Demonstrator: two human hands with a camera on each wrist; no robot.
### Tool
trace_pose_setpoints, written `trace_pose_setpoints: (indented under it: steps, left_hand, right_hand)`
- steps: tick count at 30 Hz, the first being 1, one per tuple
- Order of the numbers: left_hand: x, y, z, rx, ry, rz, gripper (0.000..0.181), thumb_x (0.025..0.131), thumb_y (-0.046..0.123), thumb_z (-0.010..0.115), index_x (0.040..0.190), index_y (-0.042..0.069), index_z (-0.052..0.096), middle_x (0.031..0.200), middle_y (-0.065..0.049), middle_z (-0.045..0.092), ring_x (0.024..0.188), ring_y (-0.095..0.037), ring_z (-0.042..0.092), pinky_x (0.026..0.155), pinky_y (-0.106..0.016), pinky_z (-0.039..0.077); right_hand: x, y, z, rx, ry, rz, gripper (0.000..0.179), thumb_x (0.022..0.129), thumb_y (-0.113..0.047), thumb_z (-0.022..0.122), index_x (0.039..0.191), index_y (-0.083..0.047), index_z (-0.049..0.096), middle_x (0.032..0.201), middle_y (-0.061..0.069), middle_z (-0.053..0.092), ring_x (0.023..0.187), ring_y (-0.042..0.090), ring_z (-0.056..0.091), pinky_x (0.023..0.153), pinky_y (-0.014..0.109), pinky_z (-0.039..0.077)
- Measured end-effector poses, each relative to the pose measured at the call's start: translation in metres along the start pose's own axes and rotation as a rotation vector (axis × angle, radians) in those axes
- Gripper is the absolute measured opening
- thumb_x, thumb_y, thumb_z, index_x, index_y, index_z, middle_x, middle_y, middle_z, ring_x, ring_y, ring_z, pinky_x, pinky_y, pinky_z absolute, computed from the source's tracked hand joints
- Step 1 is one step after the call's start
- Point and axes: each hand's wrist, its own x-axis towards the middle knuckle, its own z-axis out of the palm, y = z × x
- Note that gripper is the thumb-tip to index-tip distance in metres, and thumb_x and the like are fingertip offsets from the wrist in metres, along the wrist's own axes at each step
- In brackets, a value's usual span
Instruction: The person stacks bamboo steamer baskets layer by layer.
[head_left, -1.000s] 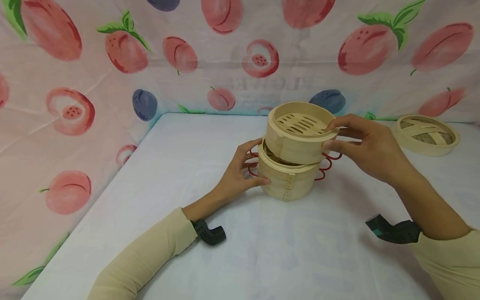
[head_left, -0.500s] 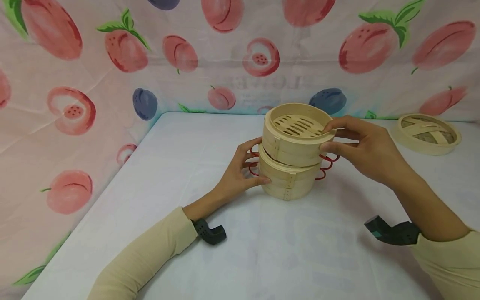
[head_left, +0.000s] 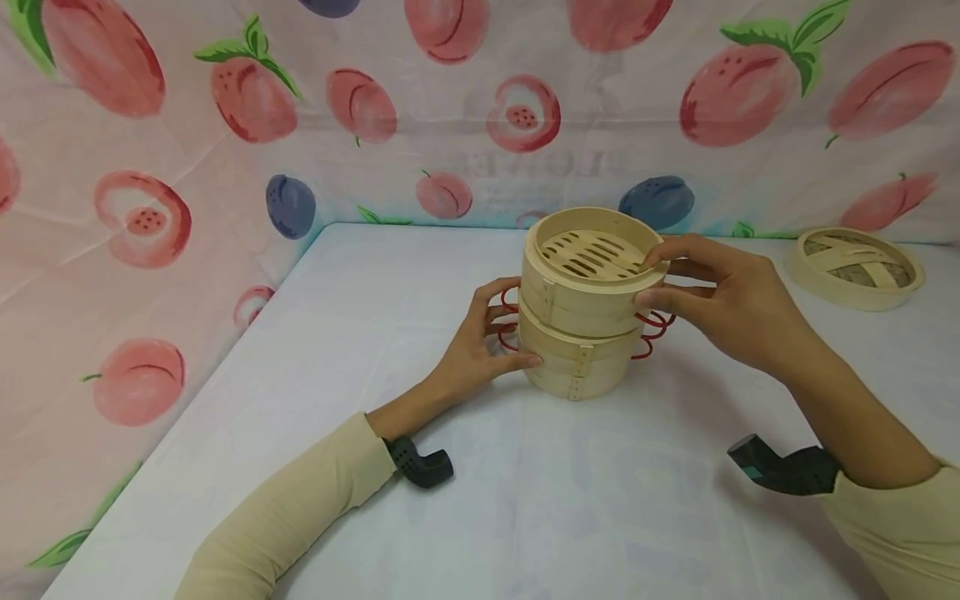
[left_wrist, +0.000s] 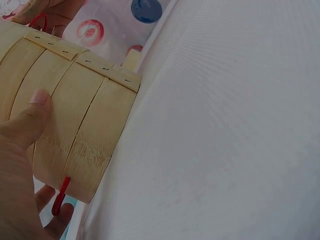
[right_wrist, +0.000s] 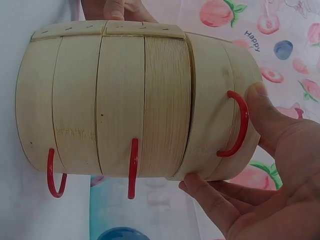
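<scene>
The upper bamboo basket [head_left: 573,307] is set upright on top of the lower steamer [head_left: 555,367], which serves here as the landmark; a narrow dark seam is shown between them in the right wrist view, and whether the two are fully seated cannot be told. Oblong slots are cut through the upper basket's base [head_left: 594,255]. Its rim and wall, on the right side above the lower steamer, are pinched between the thumb and fingers of the right hand [head_left: 731,292], which is closed to no more than that grip. A red handle [right_wrist: 243,122] is carried on the same side of the basket.

The lower steamer itself is gripped from its left by the left hand [head_left: 468,354], with the thumb laid on the near wall and the fingers curved round behind. Two red side handles [right_wrist: 133,167] are seen on its right.

To the right of the lower steamer and farther back, well apart from it, a round woven lid [head_left: 862,273] is laid. The white counter [head_left: 600,508] is spread under the lower steamer, and a fruit-printed cloth [head_left: 600,150] is hung behind it and to its left.
</scene>
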Motion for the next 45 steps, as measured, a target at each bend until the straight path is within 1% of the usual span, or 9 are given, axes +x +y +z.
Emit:
trace_pose_setpoints:
  steps: [12,18,21,23,28,32,35,39,45]
  left_hand:
    - [0.0,-0.003,0.0,-0.024,0.004,0.036,0.088,0.073,-0.012,0.076,0.141,0.001,0.021,0.146,-0.016,0.027,0.115,-0.036,0.05,0.097,-0.056,0.04]
    - [0.0,-0.005,0.001,-0.032,0.009,0.048,0.09,0.072,-0.013,0.076,0.141,0.002,0.02,0.147,-0.016,0.025,0.115,-0.038,0.05,0.097,-0.057,0.04]
    - [0.0,-0.005,0.001,-0.031,0.012,0.061,0.094,0.071,-0.014,0.076,0.143,0.0,0.017,0.146,-0.019,0.025,0.114,-0.039,0.051,0.097,-0.057,0.04]
    - [0.0,-0.005,0.001,-0.025,0.015,0.065,0.097,0.071,-0.014,0.076,0.144,0.0,0.014,0.145,-0.02,0.026,0.114,-0.039,0.05,0.096,-0.057,0.04]
    - [0.001,-0.003,0.001,0.008,0.024,0.074,0.101,0.072,-0.012,0.077,0.147,0.001,0.011,0.148,-0.018,0.025,0.123,-0.037,0.045,0.093,-0.059,0.041]
    - [0.001,-0.002,0.001,0.043,0.029,0.092,0.101,0.072,-0.012,0.077,0.148,0.003,0.012,0.152,-0.015,0.023,0.13,-0.034,0.038,0.091,-0.059,0.042]
    - [0.0,-0.002,0.001,0.06,0.028,0.097,0.101,0.073,-0.01,0.078,0.149,0.003,0.013,0.149,-0.017,0.027,0.13,-0.032,0.039,0.091,-0.058,0.043]
    - [-0.001,-0.002,0.001,0.054,0.022,0.095,0.1,0.073,-0.01,0.077,0.149,0.004,0.013,0.144,-0.021,0.033,0.125,-0.034,0.042,0.091,-0.057,0.044]
    - [0.0,-0.003,0.001,0.045,0.011,0.099,0.101,0.073,-0.011,0.077,0.15,0.006,0.013,0.146,-0.019,0.033,0.126,-0.034,0.043,0.091,-0.057,0.044]
  right_hand:
    - [0.0,-0.001,-0.001,-0.009,-0.032,0.02,0.032,0.079,-0.026,0.08,0.107,-0.02,0.065,0.117,-0.005,0.058,0.113,0.028,0.058,0.071,0.011,0.047]
    - [0.0,-0.001,0.0,0.013,-0.065,0.011,0.032,0.079,-0.024,0.08,0.108,-0.018,0.066,0.126,-0.003,0.055,0.113,0.024,0.056,0.077,0.013,0.049]
    - [0.0,0.0,-0.001,0.021,-0.086,-0.009,0.034,0.079,-0.021,0.079,0.109,-0.017,0.065,0.129,0.0,0.054,0.115,0.027,0.055,0.078,0.014,0.049]
    - [0.0,0.001,-0.002,0.018,-0.114,-0.018,0.038,0.079,-0.02,0.079,0.113,-0.018,0.062,0.131,0.001,0.052,0.117,0.029,0.054,0.079,0.019,0.051]
    - [0.001,0.005,-0.006,-0.002,-0.204,-0.043,0.06,0.078,-0.019,0.081,0.13,-0.025,0.05,0.137,0.005,0.046,0.119,0.035,0.053,0.085,0.041,0.051]
    - [0.003,0.009,-0.008,-0.025,-0.232,-0.087,0.076,0.075,-0.018,0.083,0.138,-0.026,0.042,0.139,0.004,0.044,0.116,0.033,0.056,0.085,0.037,0.051]
    - [0.004,0.012,-0.008,-0.012,-0.249,-0.108,0.082,0.075,-0.016,0.084,0.142,-0.024,0.037,0.141,0.005,0.042,0.116,0.033,0.055,0.084,0.035,0.051]
    - [0.006,0.015,-0.005,0.016,-0.266,-0.104,0.088,0.074,-0.013,0.084,0.145,-0.023,0.034,0.145,0.007,0.037,0.118,0.037,0.052,0.085,0.041,0.051]
    - [0.007,0.021,-0.004,0.026,-0.272,-0.093,0.089,0.076,-0.011,0.082,0.147,-0.025,0.031,0.148,0.005,0.033,0.121,0.038,0.048,0.086,0.046,0.05]
